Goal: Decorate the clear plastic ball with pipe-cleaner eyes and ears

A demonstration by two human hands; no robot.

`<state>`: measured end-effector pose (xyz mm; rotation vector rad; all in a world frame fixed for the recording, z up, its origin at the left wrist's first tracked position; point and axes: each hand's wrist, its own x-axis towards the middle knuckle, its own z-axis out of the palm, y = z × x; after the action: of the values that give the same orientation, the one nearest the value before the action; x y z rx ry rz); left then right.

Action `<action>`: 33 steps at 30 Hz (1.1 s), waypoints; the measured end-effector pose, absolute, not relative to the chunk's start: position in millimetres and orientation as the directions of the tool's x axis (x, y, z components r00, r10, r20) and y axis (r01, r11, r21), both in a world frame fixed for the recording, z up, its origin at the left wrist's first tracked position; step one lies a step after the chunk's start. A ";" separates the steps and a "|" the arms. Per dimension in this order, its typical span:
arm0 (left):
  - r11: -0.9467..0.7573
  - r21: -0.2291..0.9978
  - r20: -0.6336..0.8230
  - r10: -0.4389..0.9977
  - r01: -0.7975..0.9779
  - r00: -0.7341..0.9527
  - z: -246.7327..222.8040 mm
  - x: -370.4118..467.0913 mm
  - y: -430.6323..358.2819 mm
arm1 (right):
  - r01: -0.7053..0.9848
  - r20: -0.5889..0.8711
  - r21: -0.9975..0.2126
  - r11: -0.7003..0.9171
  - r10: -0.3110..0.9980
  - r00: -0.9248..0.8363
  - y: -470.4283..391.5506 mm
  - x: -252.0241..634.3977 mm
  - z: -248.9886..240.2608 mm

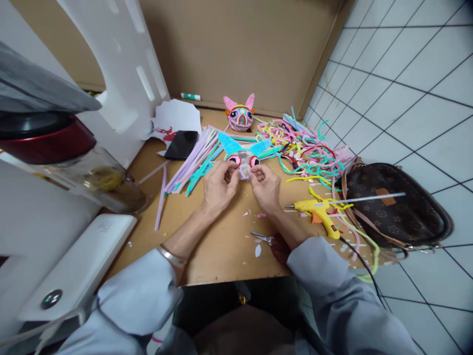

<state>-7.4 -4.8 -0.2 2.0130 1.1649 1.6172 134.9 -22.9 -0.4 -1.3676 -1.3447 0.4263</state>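
Both my hands hold a small craft animal head (245, 170) with blue pipe-cleaner ears, red-rimmed eyes and a pale lilac snout. My left hand (220, 181) pinches its left side near the eye. On the other side, the fingers of my right hand (265, 183) are closed at the edge of the snout. My fingers hide part of the lower face. Just behind it lies a bundle of lilac and teal pipe cleaners (195, 160). A finished-looking pink head (240, 118) with pink ears stands farther back.
A tangle of coloured pipe cleaners (306, 148) lies at the right. Nearby are a yellow glue gun (318, 212) with its cord, scissors (262, 237) and a brown handbag (395, 202). A black phone (181, 145), a glass bottle (107, 172) and a white power bank (81, 266) are at the left.
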 end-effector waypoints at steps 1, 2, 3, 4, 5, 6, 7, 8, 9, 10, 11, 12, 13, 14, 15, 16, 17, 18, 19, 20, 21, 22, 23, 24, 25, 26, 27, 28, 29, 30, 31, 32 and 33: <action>-0.611 0.689 0.665 0.747 0.389 -0.003 1.0 -9.1 -4.5 | 0.443 0.424 -0.854 0.272 0.857 0.291 -23.1 134.9 0.1; -0.594 0.714 0.651 0.758 0.371 -0.042 1.4 -10.7 -3.6 | 0.428 0.427 -0.859 0.281 0.855 0.294 -23.2 134.9 0.6; -0.570 0.748 0.627 0.775 0.341 -0.079 0.9 -12.1 -2.0 | 0.412 0.430 -0.863 0.291 0.853 0.297 -23.4 134.6 1.1; -0.540 0.785 0.593 0.798 0.304 -0.112 -0.7 -13.1 0.4 | 0.398 0.432 -0.867 0.301 0.851 0.299 -23.5 134.3 1.6; -0.508 0.822 0.551 0.824 0.258 -0.134 -3.1 -13.6 3.5 | 0.385 0.434 -0.870 0.309 0.850 0.299 -23.6 133.9 2.0; -0.479 0.853 0.511 0.847 0.210 -0.147 -6.1 -13.6 7.2 | 0.376 0.436 -0.871 0.316 0.850 0.296 -23.7 133.5 2.3; -0.459 0.871 0.484 0.861 0.172 -0.154 -9.4 -13.1 11.1 | 0.371 0.437 -0.872 0.320 0.851 0.292 -23.8 133.1 2.6; -0.456 0.878 0.475 0.868 0.143 -0.145 -12.6 -12.2 15.1 | 0.372 0.436 -0.871 0.320 0.852 0.290 -24.0 132.7 2.9; -0.459 0.881 0.471 0.873 0.115 -0.126 -15.5 -10.8 18.7 | 0.376 0.435 -0.871 0.317 0.853 0.289 -24.2 132.5 3.1; -0.460 0.883 0.468 0.878 0.094 -0.104 -17.8 -9.3 21.7 | 0.382 0.433 -0.870 0.312 0.854 0.288 -24.5 132.4 3.4; -0.463 0.883 0.468 0.879 0.079 -0.086 -19.5 -7.6 24.0 | 0.391 0.432 -0.868 0.307 0.855 0.288 -24.7 132.4 3.6; -0.465 0.883 0.469 0.880 0.067 -0.070 -20.7 -5.9 25.6 | 0.399 0.431 -0.866 0.302 0.855 0.288 -24.8 132.5 3.7; -0.468 0.882 0.471 0.880 0.059 -0.060 -21.4 -4.4 26.5 | 0.405 0.431 -0.864 0.299 0.855 0.289 -24.7 132.8 3.6; -0.471 0.880 0.474 0.879 0.056 -0.053 -21.7 -3.2 26.9 | 0.410 0.431 -0.863 0.297 0.855 0.288 -24.5 133.1 3.4; -0.475 0.878 0.478 0.877 0.056 -0.046 -21.9 -2.3 26.9 | 0.411 0.432 -0.861 0.298 0.855 0.287 -24.0 133.5 3.0; -0.480 0.875 0.483 0.875 0.058 -0.039 -22.1 -1.9 26.9 | 0.412 0.434 -0.861 0.299 0.854 0.286 -23.4 133.9 2.5; -0.485 0.872 0.487 0.873 0.062 -0.030 -22.4 -1.7 26.8 | 0.412 0.435 -0.860 0.301 0.855 0.284 -22.8 134.2 1.9; -0.490 0.869 0.492 0.870 0.066 -0.018 -22.9 -1.9 27.0 | 0.413 0.435 -0.860 0.300 0.855 0.282 -22.3 134.6 1.4; -0.496 0.866 0.497 0.868 0.069 -0.002 -23.5 -2.3 27.2 | 0.416 0.434 -0.859 0.298 0.856 0.282 -21.9 134.8 0.9; -0.502 0.862 0.502 0.865 0.072 0.018 -24.2 -2.8 27.6 | 0.420 0.433 -0.858 0.295 0.856 0.283 -21.6 135.0 0.6; -0.506 0.860 0.504 0.863 0.072 0.040 -24.9 -3.3 28.0 | 0.425 0.432 -0.857 0.291 0.856 0.285 -21.6 135.2 0.5; -0.509 0.858 0.506 0.861 0.073 0.060 -25.5 -3.7 28.4 | 0.431 0.432 -0.855 0.288 0.855 0.286 -21.8 135.3 0.5; -0.512 0.856 0.507 0.858 0.074 0.078 -26.1 -4.0 28.7 | 0.436 0.433 -0.853 0.286 0.854 0.288 -22.1 135.4 0.6; -0.514 0.854 0.508 0.857 0.075 0.090 -26.4 -4.2 28.8 | 0.441 0.435 -0.851 0.286 0.853 0.288 -22.5 135.6 0.7; -0.516 0.853 0.509 0.855 0.077 0.097 -26.6 -4.2 28.8 | 0.445 0.438 -0.849 0.286 0.852 0.287 -22.8 135.7 0.8; -0.519 0.851 0.511 0.854 0.081 0.100 -26.5 -4.0 28.7 | 0.447 0.440 -0.847 0.288 0.852 0.285 -23.0 135.9 0.8; -0.523 0.848 0.515 0.851 0.088 0.099 -26.3 -3.8 28.6 | 0.449 0.442 -0.845 0.290 0.851 0.283 -23.1 136.0 0.7; -0.528 0.844 0.520 0.849 0.097 0.096 -26.0 -3.7 28.5 | 0.451 0.445 -0.843 0.292 0.850 0.282 -23.1 136.2 0.5; -0.532 0.840 0.524 0.846 0.108 0.093 -25.7 -3.6 28.5 | 0.452 0.448 -0.842 0.294 0.848 0.283 -22.9 136.3 0.3; -0.536 0.836 0.529 0.844 0.118 0.091 -25.5 -3.6 28.6 | 0.452 0.449 -0.842 0.294 0.846 0.287 -22.7 136.4 0.0; -0.540 0.832 0.533 0.841 0.127 0.088 -25.5 -3.7 28.9 | 0.452 0.448 -0.843 0.291 0.845 0.292 -22.5 136.5 -0.2; -0.543 0.829 0.536 0.840 0.133 0.088 -25.7 -4.0 29.3 | 0.452 0.444 -0.845 0.286 0.845 0.297 -22.3 136.6 -0.3; -0.545 0.828 0.538 0.838 0.135 0.090 -26.1 -4.3 29.8 | 0.451 0.440 -0.847 0.281 0.846 0.301 -22.2 136.6 -0.2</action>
<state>-4.3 29.8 -26.1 1.7708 0.9595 1.5026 136.6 -22.2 -0.2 -1.3489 -1.3279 0.4096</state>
